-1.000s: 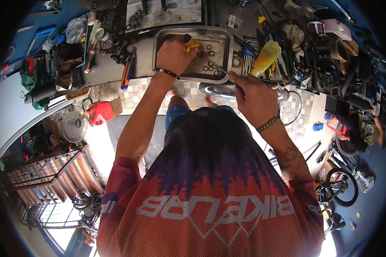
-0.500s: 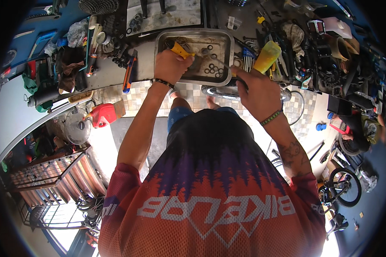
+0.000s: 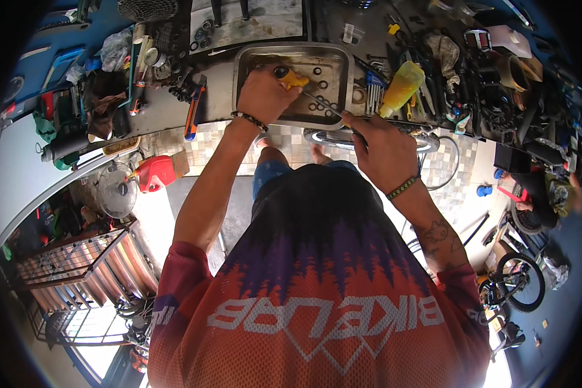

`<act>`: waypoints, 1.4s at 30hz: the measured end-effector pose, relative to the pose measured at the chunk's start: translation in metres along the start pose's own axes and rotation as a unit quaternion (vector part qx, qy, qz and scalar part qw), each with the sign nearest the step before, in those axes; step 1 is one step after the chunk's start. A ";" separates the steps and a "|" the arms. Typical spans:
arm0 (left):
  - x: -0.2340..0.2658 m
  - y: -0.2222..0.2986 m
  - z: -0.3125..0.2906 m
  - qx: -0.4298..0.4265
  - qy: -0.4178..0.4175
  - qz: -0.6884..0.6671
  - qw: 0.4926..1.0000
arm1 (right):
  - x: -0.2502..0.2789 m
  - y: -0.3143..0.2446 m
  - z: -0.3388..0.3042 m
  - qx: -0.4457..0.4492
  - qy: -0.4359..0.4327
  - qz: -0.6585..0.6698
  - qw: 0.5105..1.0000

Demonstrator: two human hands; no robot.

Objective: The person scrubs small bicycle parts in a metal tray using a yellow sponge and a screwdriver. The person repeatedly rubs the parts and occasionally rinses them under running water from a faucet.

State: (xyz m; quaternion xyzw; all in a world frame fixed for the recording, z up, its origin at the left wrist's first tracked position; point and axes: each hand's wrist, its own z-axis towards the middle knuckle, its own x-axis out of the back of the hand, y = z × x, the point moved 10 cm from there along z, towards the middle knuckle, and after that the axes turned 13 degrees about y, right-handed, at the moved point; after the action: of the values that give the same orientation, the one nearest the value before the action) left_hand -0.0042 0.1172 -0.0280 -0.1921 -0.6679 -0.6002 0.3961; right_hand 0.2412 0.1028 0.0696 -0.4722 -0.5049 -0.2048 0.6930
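Note:
Over the left half of the metal tray, my left hand is closed around a small yellow part. A dark round ring or opening shows at the part's upper end; its exact kind is unclear. My right hand grips a screwdriver by the handle, just outside the tray's near right corner. The thin metal shaft slants up-left to the yellow part, and whether its tip touches it is hard to tell. Several small rings, like bearings, lie in the tray.
Right of the tray lie a yellow bottle, hex keys and many tools. A blue-orange utility knife lies at the left bench edge. Behind the tray is a stained sheet with rings. A bicycle wheel is below the bench edge.
My left hand has shifted slightly right, and the yellow part has turned so its round end shows. My right hand has moved slightly down with the screwdriver.

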 end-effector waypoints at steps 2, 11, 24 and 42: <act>0.007 -0.010 0.005 -0.009 0.027 0.090 0.996 | 0.000 0.000 0.000 -0.002 -0.001 0.000 1.000; 0.012 -0.019 -0.012 0.125 -0.025 -0.028 0.991 | 0.007 0.009 0.015 -0.001 0.040 -0.013 0.999; 0.006 -0.023 0.000 0.091 -0.017 0.025 0.995 | -0.006 0.004 0.007 0.014 0.009 -0.006 1.000; 0.031 -0.009 -0.007 0.080 0.077 -0.030 0.993 | 0.000 0.004 0.015 0.029 0.041 -0.012 0.999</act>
State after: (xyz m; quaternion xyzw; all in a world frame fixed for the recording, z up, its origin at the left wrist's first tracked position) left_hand -0.0274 0.1024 -0.0105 -0.0926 -0.6871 -0.5692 0.4420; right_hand 0.2363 0.1180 0.0685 -0.4370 -0.4876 -0.2170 0.7240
